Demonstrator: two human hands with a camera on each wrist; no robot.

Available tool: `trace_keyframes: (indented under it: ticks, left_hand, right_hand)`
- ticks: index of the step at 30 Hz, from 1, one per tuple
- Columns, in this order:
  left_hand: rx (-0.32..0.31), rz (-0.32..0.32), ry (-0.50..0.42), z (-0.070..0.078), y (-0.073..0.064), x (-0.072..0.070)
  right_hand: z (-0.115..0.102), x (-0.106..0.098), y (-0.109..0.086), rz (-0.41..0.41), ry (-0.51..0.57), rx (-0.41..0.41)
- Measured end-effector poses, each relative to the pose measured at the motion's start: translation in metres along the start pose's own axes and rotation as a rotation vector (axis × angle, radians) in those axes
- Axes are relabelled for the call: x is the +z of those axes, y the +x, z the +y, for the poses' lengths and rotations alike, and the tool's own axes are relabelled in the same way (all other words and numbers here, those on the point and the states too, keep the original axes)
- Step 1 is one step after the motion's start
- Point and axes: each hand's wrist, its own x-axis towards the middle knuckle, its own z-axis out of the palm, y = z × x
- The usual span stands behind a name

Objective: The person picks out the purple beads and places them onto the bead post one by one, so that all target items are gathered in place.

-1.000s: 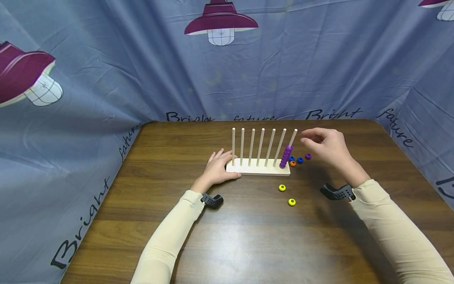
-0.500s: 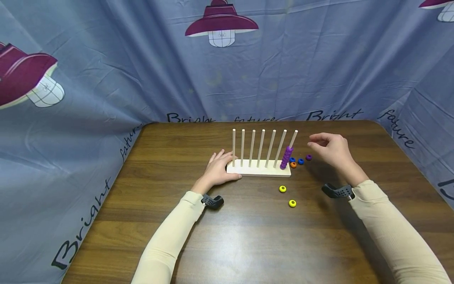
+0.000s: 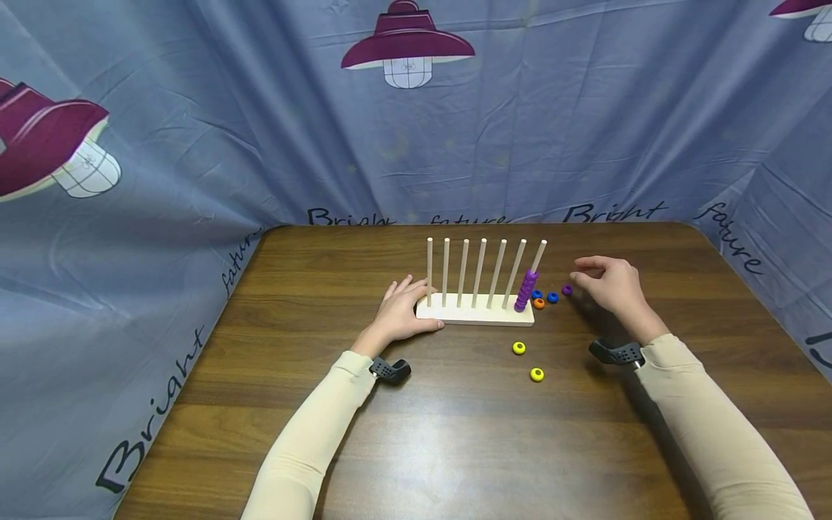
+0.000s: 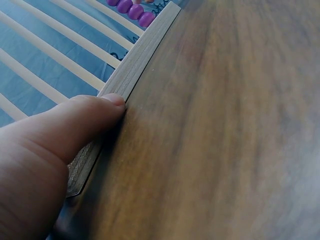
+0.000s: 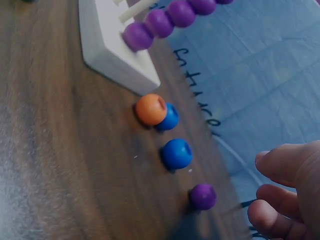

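Note:
A pale wooden pegboard (image 3: 477, 310) with several upright pegs stands on the table, a stack of purple beads (image 3: 526, 292) on its rightmost peg. My left hand (image 3: 398, 313) grips the left end of the base, its thumb (image 4: 95, 112) along the front edge in the left wrist view. My right hand (image 3: 611, 283) is above the table with nothing between thumb and fingers, close to a loose purple bead (image 5: 203, 196). Beside that bead lie a blue bead (image 5: 177, 153), an orange bead (image 5: 151, 109) and another blue bead (image 5: 168, 118) partly hidden behind the orange one.
Two yellow beads (image 3: 518, 348) lie on the brown wooden table (image 3: 312, 289) in front of the pegboard's right end. A blue printed curtain (image 3: 520, 130) hangs behind the table and along its sides.
My right hand has moved right and down, away from the rightmost peg and towards the loose purple bead. The left hand keeps its grip on the base.

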Motion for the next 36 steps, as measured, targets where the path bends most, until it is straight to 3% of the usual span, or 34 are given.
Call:
trace_keyframes:
  ticks: [16,36]
  left_hand:
    - [-0.005,-0.016,-0.01,0.001,-0.001,0.0]
    - [-0.002,-0.014,0.008,0.001,0.0,-0.002]
  right_hand:
    - [0.02,0.024,-0.007,-0.051,0.014,0.048]
    - [0.021,0.03,-0.007,-0.041,-0.022,-0.036]
